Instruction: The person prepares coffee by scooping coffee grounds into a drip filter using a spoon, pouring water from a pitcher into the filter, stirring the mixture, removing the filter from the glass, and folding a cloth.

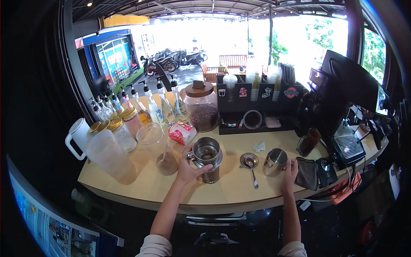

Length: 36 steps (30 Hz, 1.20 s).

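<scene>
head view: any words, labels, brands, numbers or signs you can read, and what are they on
No text reads clearly.
Round sticker on the black organizer: lettering too blurred to read.
Red-and-white packet: print too blurred to read.
Pump bottles: markings too small to read.
Storefront posters outside: too blurred to read.

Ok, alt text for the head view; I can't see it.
The left hand grips a handled metal cup, apparently atop a glass; the right hand is at a metal pitcher's side. Between them, a spoon rests on a small metal dish on the counter, with pump bottles behind.
</scene>
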Motion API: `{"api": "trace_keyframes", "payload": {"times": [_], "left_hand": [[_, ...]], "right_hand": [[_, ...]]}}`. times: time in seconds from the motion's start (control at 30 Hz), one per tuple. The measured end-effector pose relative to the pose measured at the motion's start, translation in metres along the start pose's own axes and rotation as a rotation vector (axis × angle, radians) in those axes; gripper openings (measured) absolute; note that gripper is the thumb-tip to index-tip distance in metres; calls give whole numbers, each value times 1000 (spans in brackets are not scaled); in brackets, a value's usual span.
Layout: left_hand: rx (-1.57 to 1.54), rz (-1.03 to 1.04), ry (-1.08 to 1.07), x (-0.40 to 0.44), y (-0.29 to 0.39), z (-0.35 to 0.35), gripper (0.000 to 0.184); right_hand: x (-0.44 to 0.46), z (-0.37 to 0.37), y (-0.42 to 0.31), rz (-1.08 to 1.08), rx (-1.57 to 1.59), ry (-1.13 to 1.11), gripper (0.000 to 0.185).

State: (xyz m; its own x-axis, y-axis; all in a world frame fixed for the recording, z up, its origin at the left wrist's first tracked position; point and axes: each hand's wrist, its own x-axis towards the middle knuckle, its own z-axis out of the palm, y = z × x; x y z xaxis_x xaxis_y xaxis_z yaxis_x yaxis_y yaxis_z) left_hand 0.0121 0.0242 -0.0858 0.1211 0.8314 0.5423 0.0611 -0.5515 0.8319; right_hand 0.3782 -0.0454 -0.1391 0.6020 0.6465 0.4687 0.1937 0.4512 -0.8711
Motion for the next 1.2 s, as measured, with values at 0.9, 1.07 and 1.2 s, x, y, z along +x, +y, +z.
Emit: {"api": "trace_keyframes", "payload": {"times": [0.9,1.07,1.2], "left_hand": [[58,22,-148,8,46,-3,75],[14,-7,-159,9,39,-2,76],[30,-8,-163,9,34,-3,76]], "right_hand": [[17,80,-116,221,471,-325,13],[24,113,-162,197,387,-463,14],[31,127,-175,189,317,-538,17]]}}
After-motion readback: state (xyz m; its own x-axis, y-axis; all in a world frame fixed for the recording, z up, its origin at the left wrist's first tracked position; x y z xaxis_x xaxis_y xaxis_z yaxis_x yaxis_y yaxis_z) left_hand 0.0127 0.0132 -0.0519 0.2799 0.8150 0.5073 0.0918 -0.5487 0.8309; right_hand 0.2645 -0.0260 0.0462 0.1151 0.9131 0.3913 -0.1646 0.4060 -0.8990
